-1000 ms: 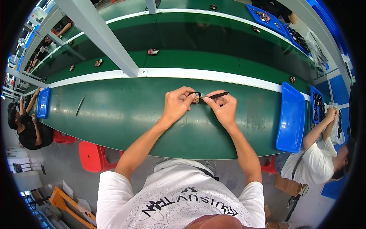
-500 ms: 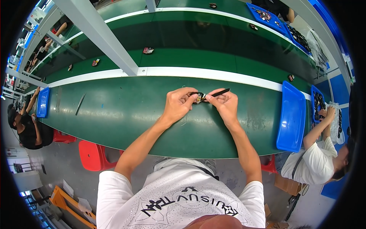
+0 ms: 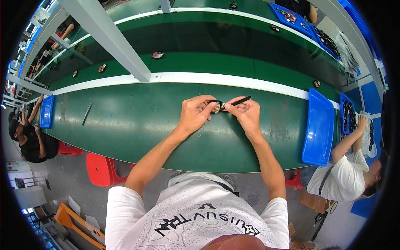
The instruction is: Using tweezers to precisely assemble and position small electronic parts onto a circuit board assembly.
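Observation:
In front of me, over the green bench [image 3: 166,146], my left hand [image 3: 193,115] pinches a small black-rimmed electronic assembly [image 3: 217,107] with gold and pale parts inside. My right hand [image 3: 246,118] grips a slim black tool [image 3: 241,101] like a pen; its rear end sticks out up and to the right, and its front end meets the assembly's right side. My fingers hide part of both, so the tool's exact kind cannot be made out. Thin wire strands [image 3: 201,133] show close below my left hand.
Silver tweezers [image 3: 87,113] lie on the left of the bench. A blue tray [image 3: 318,129] stands at the right, another blue tray [image 3: 47,111] far left. Beyond the white rail [image 3: 233,81], a green conveyor [image 3: 200,66] carries small assemblies. A co-worker [image 3: 343,177] sits at the right.
The small assemblies on the nearer conveyor have shifted slightly left. My hands keep almost the same place and grip. The co-worker's hands at the right have moved slightly.

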`<state>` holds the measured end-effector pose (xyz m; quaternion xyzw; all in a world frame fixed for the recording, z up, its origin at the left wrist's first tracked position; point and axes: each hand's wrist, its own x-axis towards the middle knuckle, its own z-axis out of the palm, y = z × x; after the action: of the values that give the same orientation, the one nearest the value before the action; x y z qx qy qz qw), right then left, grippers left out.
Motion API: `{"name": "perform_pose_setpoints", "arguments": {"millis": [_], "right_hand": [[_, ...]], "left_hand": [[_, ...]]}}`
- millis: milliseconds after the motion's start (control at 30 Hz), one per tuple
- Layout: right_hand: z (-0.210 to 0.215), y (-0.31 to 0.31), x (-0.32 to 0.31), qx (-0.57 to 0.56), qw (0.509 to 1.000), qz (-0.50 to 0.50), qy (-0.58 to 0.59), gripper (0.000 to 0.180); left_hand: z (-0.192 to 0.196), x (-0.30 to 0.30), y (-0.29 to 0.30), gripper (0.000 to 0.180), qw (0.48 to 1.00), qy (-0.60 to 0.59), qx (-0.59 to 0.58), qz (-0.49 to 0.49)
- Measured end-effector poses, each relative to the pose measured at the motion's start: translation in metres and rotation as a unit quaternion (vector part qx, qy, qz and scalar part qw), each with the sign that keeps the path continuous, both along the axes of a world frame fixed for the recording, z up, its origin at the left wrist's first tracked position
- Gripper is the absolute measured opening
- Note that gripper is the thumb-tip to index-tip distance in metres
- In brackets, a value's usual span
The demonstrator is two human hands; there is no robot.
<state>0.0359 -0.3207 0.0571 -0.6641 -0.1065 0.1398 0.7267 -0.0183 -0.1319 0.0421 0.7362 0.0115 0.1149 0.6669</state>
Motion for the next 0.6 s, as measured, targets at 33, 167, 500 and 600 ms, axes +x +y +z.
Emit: {"name": "perform_pose_setpoints", "arguments": {"millis": [33, 167, 500, 600], "right_hand": [[0.000, -0.001, 0.000, 0.005, 1.000, 0.000, 0.001, 0.010], [0.000, -0.001, 0.000, 0.004, 1.000, -0.005, -0.002, 0.009], [-0.009, -0.001, -0.002, 0.037, 0.997, -0.024, -0.069, 0.010], [-0.011, -0.003, -0.004, 0.012, 0.993, -0.028, -0.117, 0.010]], "left_hand": [[0.000, 0.000, -0.001, 0.015, 1.000, -0.003, 0.001, -0.001], [0.003, 0.001, -0.001, 0.017, 0.999, 0.019, -0.023, -0.013], [-0.005, 0.009, 0.014, 0.026, 0.978, 0.080, -0.168, -0.096], [-0.005, 0.010, 0.015, 0.027, 0.977, 0.079, -0.164, -0.110]]}}
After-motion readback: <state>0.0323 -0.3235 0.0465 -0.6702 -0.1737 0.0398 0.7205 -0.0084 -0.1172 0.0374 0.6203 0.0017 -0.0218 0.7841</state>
